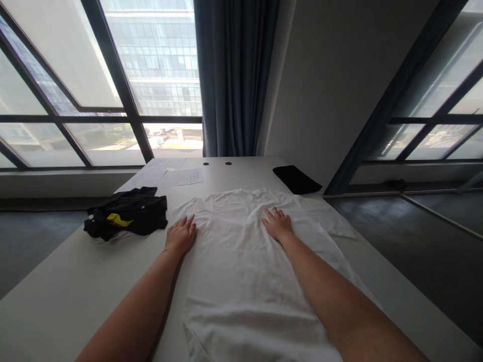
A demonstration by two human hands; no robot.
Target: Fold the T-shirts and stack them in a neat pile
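Head view: a white T-shirt (234,266) lies spread on the white surface (94,281), wrinkled across its lower part. Left hand (181,232) rests at the shirt's side edge below the sleeve, right hand (277,223) below the neckline; each grip is flat, fingers parted, clasping nothing. Uneven palm pressure could drag the thin cloth askew or set creases. Papers (183,177) carry faint marks, illegible; the dark garment's (147,213) yellow patch (119,219) shows no readable brand.

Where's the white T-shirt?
In the head view, the white T-shirt is spread on the table, under the right hand, right of the crumpled black garment.
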